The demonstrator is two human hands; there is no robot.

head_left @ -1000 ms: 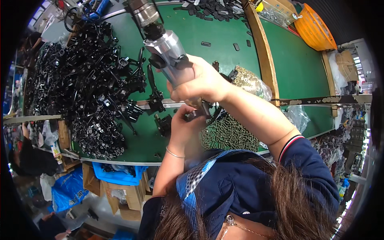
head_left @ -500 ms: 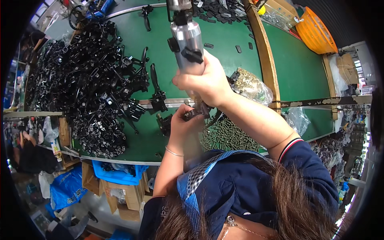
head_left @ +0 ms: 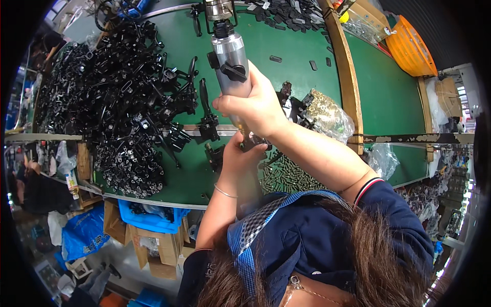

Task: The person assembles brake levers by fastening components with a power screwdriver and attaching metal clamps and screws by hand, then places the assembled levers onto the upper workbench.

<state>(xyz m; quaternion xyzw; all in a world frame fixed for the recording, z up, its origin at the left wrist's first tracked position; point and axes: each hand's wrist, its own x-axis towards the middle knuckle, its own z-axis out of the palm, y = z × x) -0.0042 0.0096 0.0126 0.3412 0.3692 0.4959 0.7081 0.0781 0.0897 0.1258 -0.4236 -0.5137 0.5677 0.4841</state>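
My right hand (head_left: 255, 105) is wrapped round the silver body of an air screwdriver (head_left: 230, 48), which hangs upright with its tip down. Just below it, my left hand (head_left: 238, 158) grips a small black metal part, perhaps a brake lever bracket (head_left: 251, 140), mostly hidden by my fingers and right wrist. The tool's tip is at this part; whether it touches a screw there I cannot tell. A black lever assembly (head_left: 207, 115) lies left of my hands, and another black piece (head_left: 215, 157) sits beside my left wrist. Short metal screws (head_left: 291, 173) are heaped to the right.
Black lever assemblies (head_left: 123, 87) form a big heap on the left of the green table (head_left: 266, 36). Small black pads (head_left: 286, 15) lie at the back. A clear bag (head_left: 332, 117) of brassy parts rests near a wooden divider (head_left: 348, 77). An orange basket (head_left: 409, 48) stands far right.
The screwdriver and my right hand have shifted slightly left. My left hand still grips the black part under the tool. More black parts show beside the clear bag.
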